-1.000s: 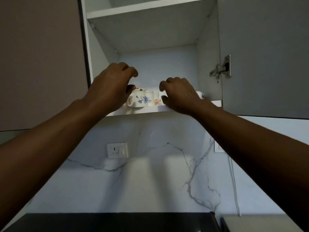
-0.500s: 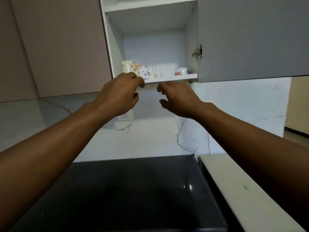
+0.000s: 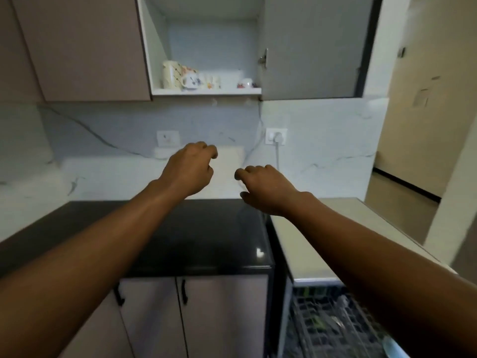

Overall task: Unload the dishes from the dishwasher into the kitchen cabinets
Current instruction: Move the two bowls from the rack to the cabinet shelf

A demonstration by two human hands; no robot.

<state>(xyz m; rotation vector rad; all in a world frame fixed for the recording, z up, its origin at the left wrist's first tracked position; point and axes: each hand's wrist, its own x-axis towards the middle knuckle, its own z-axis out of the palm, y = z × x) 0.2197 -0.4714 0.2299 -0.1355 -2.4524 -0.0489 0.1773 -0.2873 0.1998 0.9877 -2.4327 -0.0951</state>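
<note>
Where the open cabinet [image 3: 206,42] shows its smooth white interior, glazed ceramic on the lowest shelf [image 3: 206,91]: tall cream jug [image 3: 170,77] with dark speckles at far left, squat floral cup [image 3: 191,80] touching it, pale printed mugs [image 3: 213,82] just beside, small rounded cup [image 3: 245,83] apart at the right end. Flat grey cabinet door [image 3: 309,47] swung open on the right, metal hinge [image 3: 263,58] on its inner edge. Matte taupe door [image 3: 82,47] closed to the left.

Below, well apart from the shelf, left hand [image 3: 189,170] and right hand [image 3: 265,188] held out in the air over the tabletop [image 3: 196,241], fingers loosely curled, grip of each holding nothing. Glossy black stone surface, square-edged, with a small bright reflection. White marble-look backsplash [image 3: 103,151] with thin grey veins; two white wall sockets [image 3: 168,138], right one with a plug and cord.

Beige cupboard doors [image 3: 201,319] with slim black handles under the tabletop. Off-white dishwasher top [image 3: 322,241] alongside, dark wire rack [image 3: 330,326] pulled out at lower right, contents blurred, a pale blue rounded edge near the corner.
</note>
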